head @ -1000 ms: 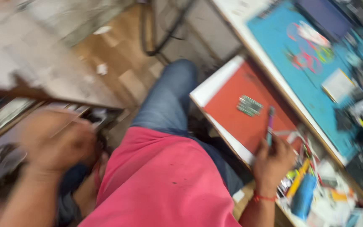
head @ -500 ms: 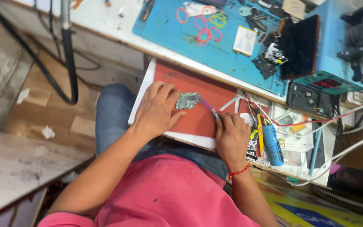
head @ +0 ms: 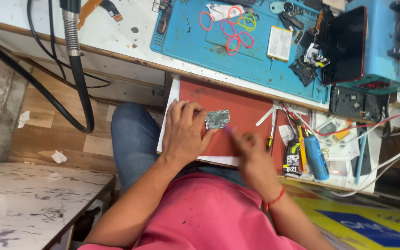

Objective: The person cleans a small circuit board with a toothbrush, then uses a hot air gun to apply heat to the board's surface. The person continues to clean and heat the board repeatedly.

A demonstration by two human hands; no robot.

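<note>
A cluttered repair surface runs across the far side of the scene, white along its near edge, with a wooden floor showing to the left and a grey marbled slab at the near left. A thick black hose hangs down over the surface edge on the left. On the surface lies a blue work mat carrying several coloured rubber bands, a flat pale battery and, at its right end, a dark phone with a red rim standing against a blue machine.

Nearer, a red pad rests over the person's lap, above a blue-jeaned leg. The left hand lies spread on the red pad, fingers extended, with its fingertips touching and pinning a small green circuit board at the board's left edge; the board lies flat on the pad, near its middle. The right hand is blurred just right of and nearer than the board; it seems to pinch a thin purplish tool pointing toward the board, though how tightly it closes I cannot tell. To the right of the pad sit a screwdriver, white tweezers and a blue cylindrical bottle among loose wires
</note>
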